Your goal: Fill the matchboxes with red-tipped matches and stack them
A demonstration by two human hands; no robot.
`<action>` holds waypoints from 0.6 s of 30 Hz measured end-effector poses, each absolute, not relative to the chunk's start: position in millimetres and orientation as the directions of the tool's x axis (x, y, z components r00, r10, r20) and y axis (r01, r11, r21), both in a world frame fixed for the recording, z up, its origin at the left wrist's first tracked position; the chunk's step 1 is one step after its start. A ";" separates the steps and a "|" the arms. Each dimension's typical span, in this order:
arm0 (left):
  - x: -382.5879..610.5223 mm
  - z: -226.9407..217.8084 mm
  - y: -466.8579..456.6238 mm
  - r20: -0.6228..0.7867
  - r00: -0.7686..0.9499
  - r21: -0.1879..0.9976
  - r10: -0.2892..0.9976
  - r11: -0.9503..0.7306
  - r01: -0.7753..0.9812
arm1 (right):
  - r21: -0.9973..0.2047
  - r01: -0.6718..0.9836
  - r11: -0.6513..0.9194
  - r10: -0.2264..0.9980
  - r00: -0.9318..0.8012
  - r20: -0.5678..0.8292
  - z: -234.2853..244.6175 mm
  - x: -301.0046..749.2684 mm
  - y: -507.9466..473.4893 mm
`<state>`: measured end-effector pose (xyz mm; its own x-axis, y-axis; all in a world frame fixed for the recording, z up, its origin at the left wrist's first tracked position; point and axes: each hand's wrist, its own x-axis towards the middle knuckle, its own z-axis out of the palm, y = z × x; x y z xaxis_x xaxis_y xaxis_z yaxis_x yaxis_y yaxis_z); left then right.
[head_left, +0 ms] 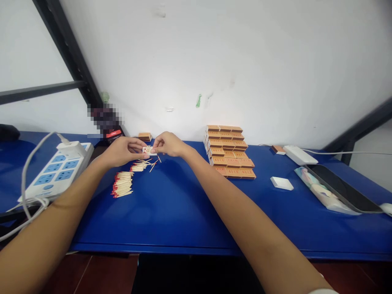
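Both my hands meet over the blue table (pixel 171 208) near the wall. My left hand (pixel 124 150) and my right hand (pixel 167 144) are closed in pinches on a small white matchbox tray (pixel 148 150) held between them, with matchsticks poking out of it. Below the hands lie loose matches (pixel 143 165), and nearer to me a bundle of red-tipped matches (pixel 123 184). To the right stands a stepped stack of orange-brown matchboxes (pixel 229 151).
A white and blue power strip (pixel 58 169) with a plug and cable lies at the left. A single matchbox (pixel 144 136) sits by the wall. On the right are a small white box (pixel 281 183), a white adapter (pixel 297 155) and a phone (pixel 343 188) on a case.
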<state>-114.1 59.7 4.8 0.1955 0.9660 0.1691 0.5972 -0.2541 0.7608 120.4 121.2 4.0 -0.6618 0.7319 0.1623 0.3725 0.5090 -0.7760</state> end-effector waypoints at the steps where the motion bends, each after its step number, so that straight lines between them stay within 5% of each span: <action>1: -113.1 5.7 58.9 0.171 0.191 0.757 0.967 -0.253 0.602 | -0.773 0.375 0.512 0.734 -0.659 0.166 3.7 120.6 121.0; 8: -107.9 7.7 55.2 0.156 0.197 0.777 0.968 -0.244 0.580 | -0.694 0.269 0.668 0.649 -0.667 0.366 3.9 120.8 120.3; 18: -101.3 14.1 49.2 0.138 0.222 0.756 0.965 -0.248 0.606 | -0.468 0.480 0.742 0.646 -0.698 0.310 11.4 119.3 110.5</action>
